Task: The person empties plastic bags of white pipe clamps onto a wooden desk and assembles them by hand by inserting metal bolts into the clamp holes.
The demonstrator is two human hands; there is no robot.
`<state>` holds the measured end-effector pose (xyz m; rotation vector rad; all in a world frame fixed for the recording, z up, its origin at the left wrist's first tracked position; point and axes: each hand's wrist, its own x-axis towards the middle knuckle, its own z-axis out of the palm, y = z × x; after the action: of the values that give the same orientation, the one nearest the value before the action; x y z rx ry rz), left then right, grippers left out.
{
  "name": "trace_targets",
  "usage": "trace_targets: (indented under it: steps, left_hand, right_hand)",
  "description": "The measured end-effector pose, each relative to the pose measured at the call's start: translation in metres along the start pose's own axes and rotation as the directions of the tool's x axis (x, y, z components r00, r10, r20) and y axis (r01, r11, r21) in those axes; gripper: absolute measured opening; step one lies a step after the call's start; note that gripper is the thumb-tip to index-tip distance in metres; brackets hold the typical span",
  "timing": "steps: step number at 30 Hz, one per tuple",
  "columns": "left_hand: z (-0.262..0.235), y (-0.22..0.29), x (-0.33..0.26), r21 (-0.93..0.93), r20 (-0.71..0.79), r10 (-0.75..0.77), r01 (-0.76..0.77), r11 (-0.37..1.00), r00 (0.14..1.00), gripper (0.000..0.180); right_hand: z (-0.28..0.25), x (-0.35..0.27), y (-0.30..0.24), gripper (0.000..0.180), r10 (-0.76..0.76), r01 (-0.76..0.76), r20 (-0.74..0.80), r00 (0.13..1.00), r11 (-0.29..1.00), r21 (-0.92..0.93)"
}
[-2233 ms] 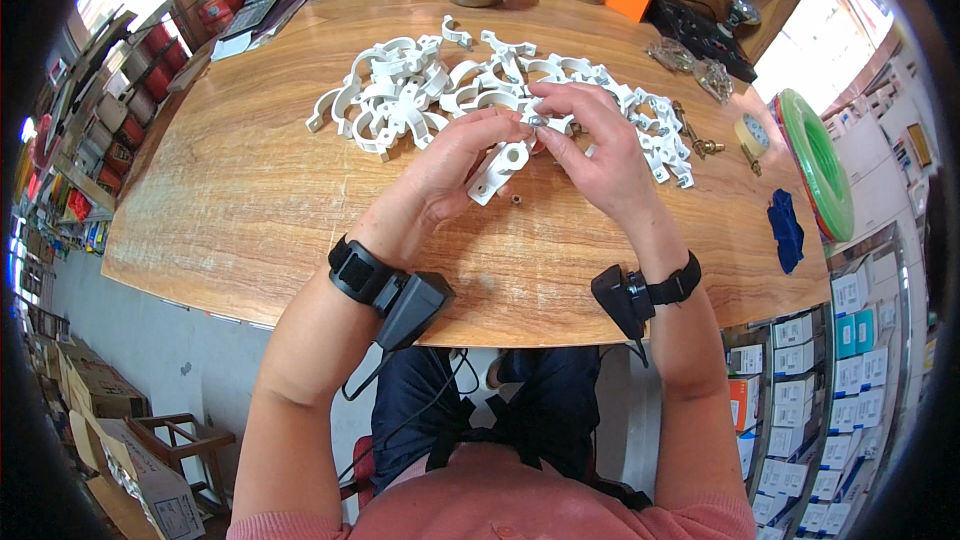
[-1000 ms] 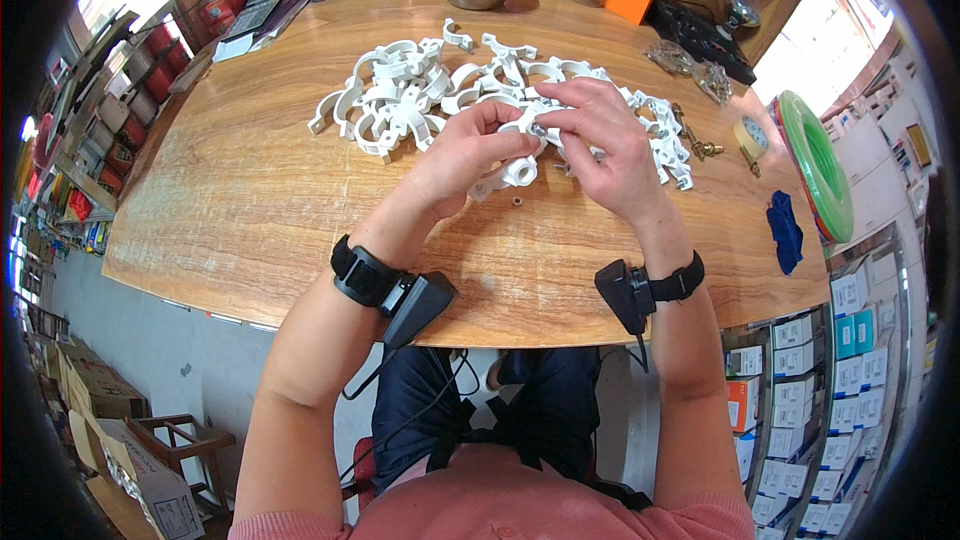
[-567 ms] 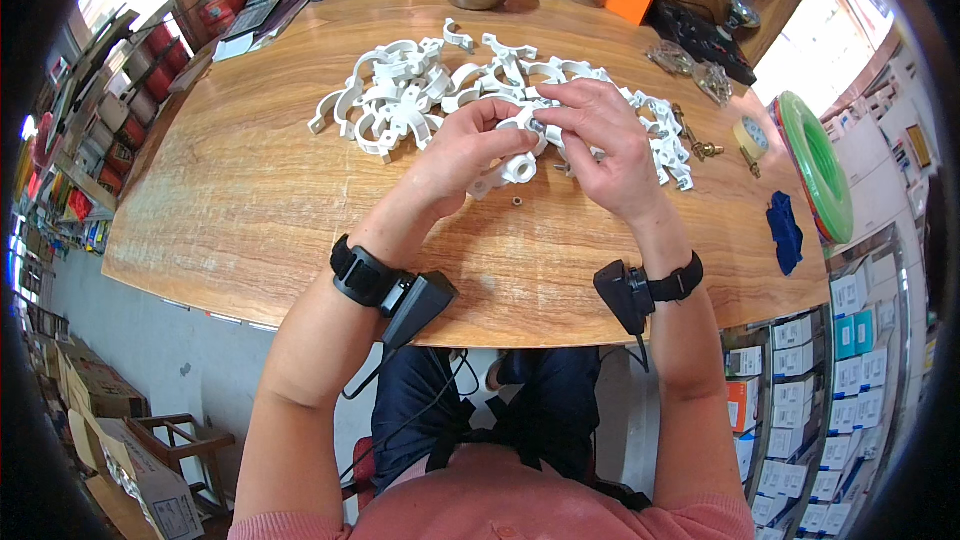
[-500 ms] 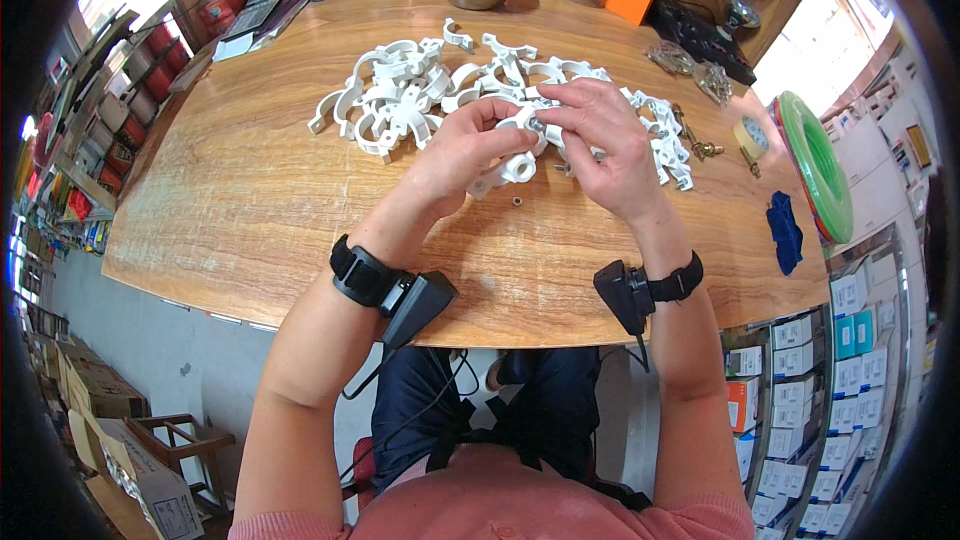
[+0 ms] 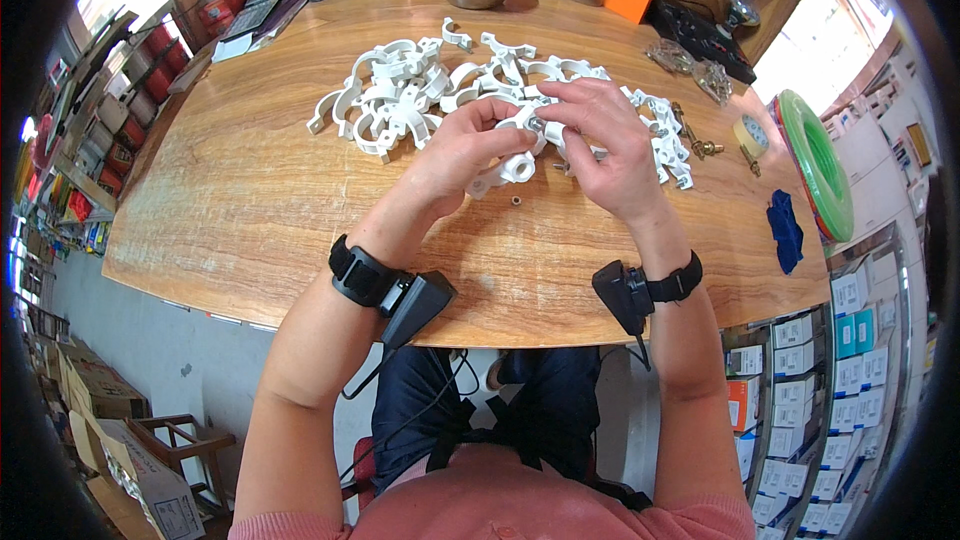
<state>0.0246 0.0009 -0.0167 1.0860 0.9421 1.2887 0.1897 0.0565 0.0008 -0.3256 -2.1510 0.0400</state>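
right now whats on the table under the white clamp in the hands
Under the white clamp, held by the left hand and right hand, a small ring-shaped piece lies on the wooden table. The hands hide whatever lies beneath them.

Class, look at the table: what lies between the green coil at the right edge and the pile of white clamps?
In the head view, between the green coil and the white clamps lie a tape roll and brass screws.
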Motion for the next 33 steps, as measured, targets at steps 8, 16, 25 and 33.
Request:
trace_targets:
  steps: [8, 16, 25, 33]
  left_hand:
    - [0.0, -0.0016, 0.0017, 0.021, -0.007, 0.007, -0.007, 1.0, 1.0, 0.025]
    - [0.0009, 0.0001, 0.0, 0.017, -0.015, -0.001, 0.001, 1.0, 1.0, 0.024]
    - [-0.0009, 0.0, 0.0003, 0.009, -0.011, -0.015, 0.015, 1.0, 1.0, 0.022]
    - [0.0011, 0.0, -0.0003, 0.025, -0.007, -0.015, 0.015, 1.0, 1.0, 0.023]
  right_hand:
    - [0.0008, -0.0021, 0.0036, 0.019, -0.01, 0.01, -0.006, 1.0, 1.0, 0.007]
    - [0.0026, 0.0005, -0.0017, 0.015, 0.006, -0.005, -0.041, 0.999, 1.0, 0.019]
    - [0.0029, -0.0021, 0.001, 0.022, 0.051, -0.051, -0.017, 0.999, 0.998, 0.025]
    - [0.0027, -0.0024, 0.0028, 0.019, 0.024, -0.024, 0.021, 0.999, 1.0, -0.009]
